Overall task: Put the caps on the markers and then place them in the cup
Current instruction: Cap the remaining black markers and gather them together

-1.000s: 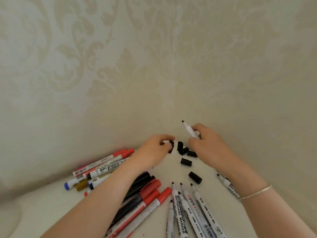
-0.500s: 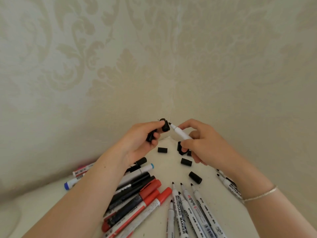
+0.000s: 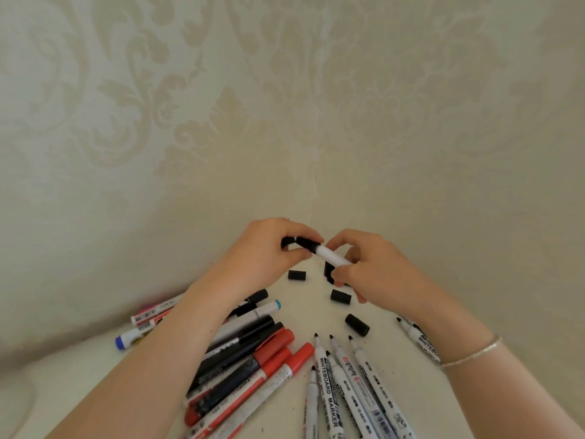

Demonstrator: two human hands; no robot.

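Note:
My right hand (image 3: 373, 270) grips a white marker (image 3: 330, 255) by its barrel, above the table near the wall corner. My left hand (image 3: 269, 251) pinches a black cap (image 3: 306, 243) that sits over the marker's tip; a second black cap (image 3: 287, 241) shows between its fingers. Loose black caps lie below the hands: one (image 3: 297, 275) in the middle, one (image 3: 340, 296) further right, one (image 3: 357, 325) nearest me. Several uncapped white markers (image 3: 338, 375) lie fanned at the bottom. No cup is in view.
A pile of capped black and red markers (image 3: 253, 353) lies under my left forearm, with more capped ones (image 3: 148, 318) at the left by the wall. Another uncapped marker (image 3: 418, 337) lies beside my right wrist. Patterned walls meet in a corner just behind the hands.
My left hand picked caps up from the table, rose to the marker's tip, and the black cap now covers the tip. Both hands have drawn closer together.

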